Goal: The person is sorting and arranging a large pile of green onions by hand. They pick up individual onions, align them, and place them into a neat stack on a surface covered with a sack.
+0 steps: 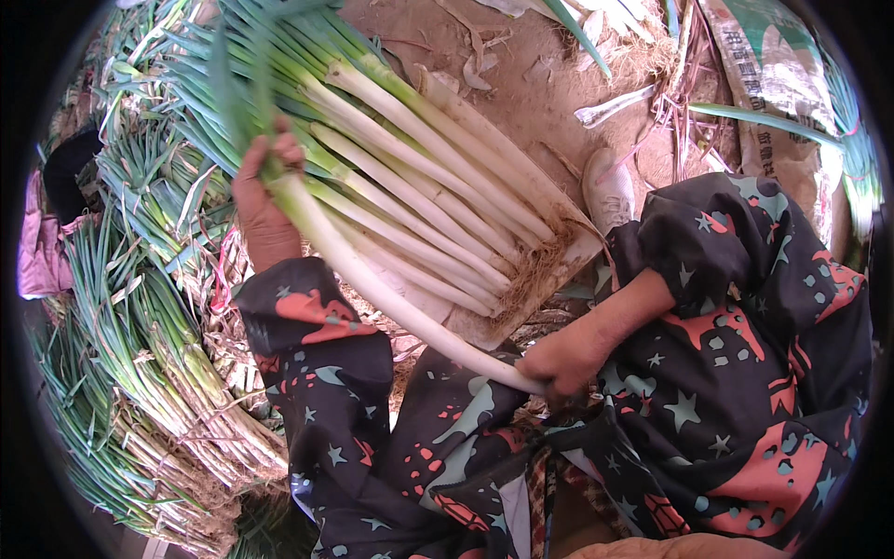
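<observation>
One long green onion (pixel 370 286) stretches between my two hands, its white shaft bowed across my lap. My left hand (pixel 269 189) grips it where the white turns to green, and blurred leaves rise above the fist. Around the root end my right hand (pixel 566 363) is closed, so the roots are hidden. Just beyond lies a row of cleaned green onions (pixel 426 189), side by side on a flat pale board (pixel 559 269). Their white shafts and brown roots point toward me and to the right; their leaves fan out to the upper left.
Bundles of untrimmed green onions (pixel 174 363) pile up on the left, beside dry peelings (pixel 230 349). A shoe (pixel 609 185) rests on the dirt floor (pixel 419 28). At right are a printed woven sack (pixel 775 91) and a tied onion bundle (pixel 855 140). Pink cloth (pixel 45 244) shows at far left.
</observation>
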The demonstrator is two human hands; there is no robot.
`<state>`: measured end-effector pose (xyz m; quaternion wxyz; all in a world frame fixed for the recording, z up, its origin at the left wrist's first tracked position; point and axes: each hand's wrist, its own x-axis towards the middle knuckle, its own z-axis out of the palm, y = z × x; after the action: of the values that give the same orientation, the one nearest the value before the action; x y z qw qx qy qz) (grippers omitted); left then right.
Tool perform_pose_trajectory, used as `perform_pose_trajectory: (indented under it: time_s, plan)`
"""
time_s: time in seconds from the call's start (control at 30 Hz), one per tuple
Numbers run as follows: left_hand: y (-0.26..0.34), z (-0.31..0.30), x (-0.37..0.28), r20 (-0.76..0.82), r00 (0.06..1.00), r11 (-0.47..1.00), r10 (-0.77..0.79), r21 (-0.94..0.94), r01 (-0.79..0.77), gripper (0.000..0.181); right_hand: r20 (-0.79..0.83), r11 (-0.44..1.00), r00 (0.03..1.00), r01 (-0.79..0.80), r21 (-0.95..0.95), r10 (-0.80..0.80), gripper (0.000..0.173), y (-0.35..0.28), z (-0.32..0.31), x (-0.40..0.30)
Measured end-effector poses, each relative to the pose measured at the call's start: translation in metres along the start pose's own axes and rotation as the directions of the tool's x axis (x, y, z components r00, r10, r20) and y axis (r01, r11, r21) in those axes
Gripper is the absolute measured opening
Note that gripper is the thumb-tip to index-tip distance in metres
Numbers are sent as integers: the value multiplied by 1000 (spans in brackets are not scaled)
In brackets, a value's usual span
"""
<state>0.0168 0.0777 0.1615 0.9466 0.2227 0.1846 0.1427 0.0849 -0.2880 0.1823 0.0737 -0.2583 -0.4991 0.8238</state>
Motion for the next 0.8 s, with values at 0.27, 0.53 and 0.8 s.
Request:
perform_pose_trajectory:
  time_s: [0.27, 0.53, 0.8]
  plan:
    - [84, 70, -16, 267, 922, 935, 281, 139, -325, 48, -553, 941, 826, -97, -324, -106, 28, 15, -33, 8]
    - [55, -160, 92, -277, 855, 472, 439, 880, 43, 26, -797, 900, 604, -341, -271, -11, 25, 107, -75, 23]
    - [2, -73, 92, -597, 605, 690, 527, 716, 105, 40, -777, 766, 614, -430, -477, -139, 18, 100, -70, 26]
